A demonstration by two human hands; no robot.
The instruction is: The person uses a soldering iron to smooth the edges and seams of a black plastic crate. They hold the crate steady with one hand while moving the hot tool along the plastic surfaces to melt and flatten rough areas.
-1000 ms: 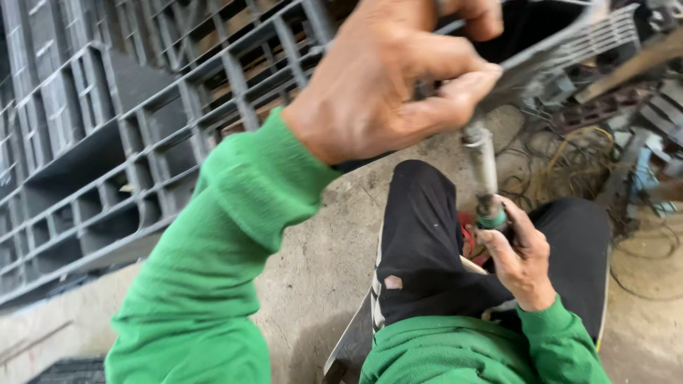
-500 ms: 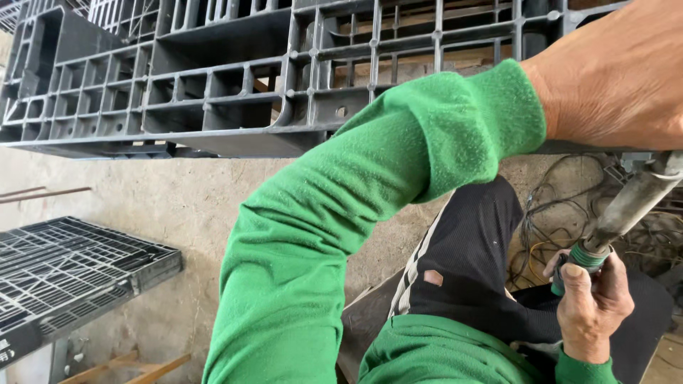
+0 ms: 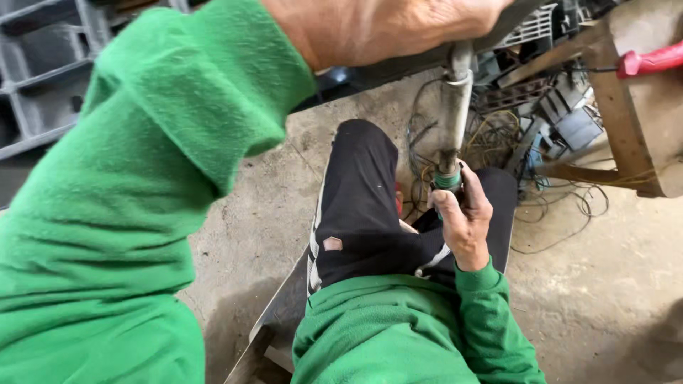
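My left hand (image 3: 384,28) is raised close to the camera at the top of the view, in a green sleeve, closed on the upper end of a grey metal tool (image 3: 455,107) that runs down between my knees. My right hand (image 3: 462,217) grips the tool's green lower handle just above my lap. I sit with black trousers (image 3: 363,206) on a wooden board (image 3: 274,323). The tool's top end is hidden behind my left hand.
Grey plastic crates (image 3: 43,78) stand at the left. A tangle of wires and scrap parts (image 3: 519,128) lies on the concrete floor (image 3: 605,284) ahead. A wooden bench (image 3: 640,121) with a red-handled tool (image 3: 651,60) is at the right.
The view has swung right and down, from the crates toward the wires and bench. My left arm now fills the left side, both hands still on the tool.
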